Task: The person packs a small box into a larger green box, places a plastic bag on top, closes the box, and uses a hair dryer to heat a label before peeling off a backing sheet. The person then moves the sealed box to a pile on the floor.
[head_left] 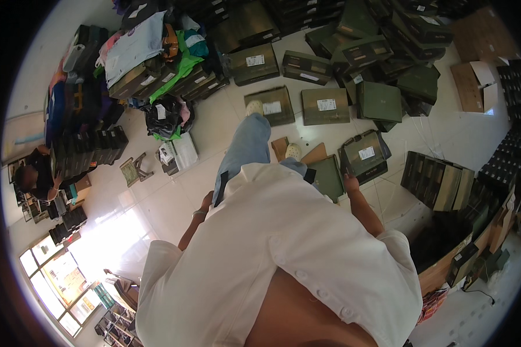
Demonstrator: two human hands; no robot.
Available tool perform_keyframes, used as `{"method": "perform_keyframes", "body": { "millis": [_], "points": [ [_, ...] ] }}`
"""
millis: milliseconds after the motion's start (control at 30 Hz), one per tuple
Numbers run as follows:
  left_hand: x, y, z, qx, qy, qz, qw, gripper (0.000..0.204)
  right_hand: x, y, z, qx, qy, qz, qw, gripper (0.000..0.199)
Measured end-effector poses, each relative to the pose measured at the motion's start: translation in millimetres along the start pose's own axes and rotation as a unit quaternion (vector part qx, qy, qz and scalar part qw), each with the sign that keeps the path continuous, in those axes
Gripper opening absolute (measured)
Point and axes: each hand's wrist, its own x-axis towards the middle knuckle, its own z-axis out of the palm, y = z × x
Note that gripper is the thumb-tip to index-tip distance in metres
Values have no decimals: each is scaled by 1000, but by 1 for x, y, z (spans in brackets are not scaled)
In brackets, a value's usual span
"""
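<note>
My right hand is low at my right side, its fingers closed at the near left corner of a dark green shoebox with a white label. That box is tilted, and a flat green box lid or box lies just left of it. Beside my left thigh hangs my left hand, a band on its wrist; its fingers are mostly hidden, and nothing shows in it. Near my feet are two more labelled shoeboxes, one by my left clog and one farther right.
Shoeboxes are heaped at the far right, with a row nearer. Clothes lie over stacked boxes at the far left, above a black bag. A folding stool stands left; another person is beside boxes.
</note>
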Motion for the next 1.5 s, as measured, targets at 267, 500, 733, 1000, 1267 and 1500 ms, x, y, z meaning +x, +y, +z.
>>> {"method": "perform_keyframes", "body": {
  "millis": [267,500,733,1000,1267,1500],
  "points": [
    [-26,64,-31,-25,-32,8,999,36,-8,9,-7,-42,-28,46,998,43],
    [-42,66,-36,-49,-4,-31,998,32,13,4,-26,-183,-116,40,975,46],
    [-43,42,-15,-28,28,-4,999,30,93,-66,-5,-223,-60,-88,969,45],
    [-36,-28,69,-229,25,-90,969,40,125,-235,-3,-155,-35,-122,980,28],
    [25,-28,31,-172,4,-37,984,36,169,-362,10,-159,-36,-270,949,33],
    [126,0,-31,-251,80,-24,964,36,150,-477,-22,-211,-85,-233,946,51]
  ]
}}
